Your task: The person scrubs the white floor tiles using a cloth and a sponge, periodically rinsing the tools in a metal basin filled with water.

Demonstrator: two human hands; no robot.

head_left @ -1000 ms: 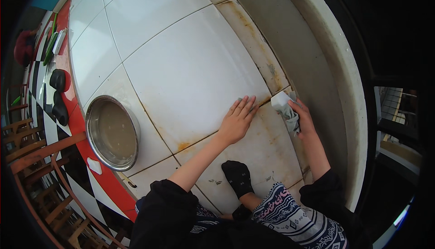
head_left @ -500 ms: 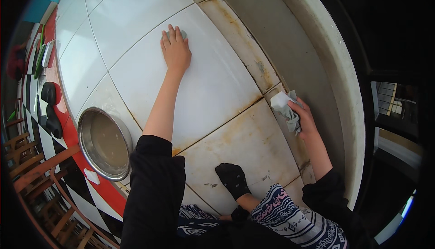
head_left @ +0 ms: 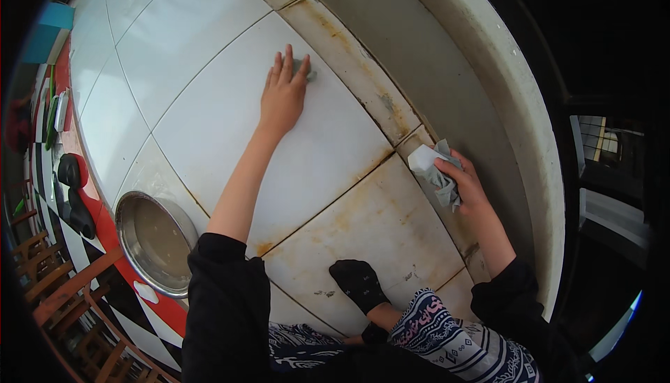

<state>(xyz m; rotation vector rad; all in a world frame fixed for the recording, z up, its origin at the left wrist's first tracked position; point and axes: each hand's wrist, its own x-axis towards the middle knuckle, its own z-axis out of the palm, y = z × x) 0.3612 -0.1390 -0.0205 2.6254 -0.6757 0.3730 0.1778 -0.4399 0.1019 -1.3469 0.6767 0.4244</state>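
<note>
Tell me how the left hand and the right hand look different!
The left hand lies palm-down over a greyish piece on the white tile; the right hand grips a crumpled grey cloth with a white piece.
The left hand's fingers are mostly straight, the right hand's bent.
The left hand reaches farther ahead than the right.
Both come from black sleeves.

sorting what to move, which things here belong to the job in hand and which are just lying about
Seem part of the job:
- grey cloth or pad under the left hand
- crumpled cloth and white piece in the right hand
- metal basin of cloudy liquid, probably

Seem just lying about:
- black shoe-like items
- blue box-like object
</note>
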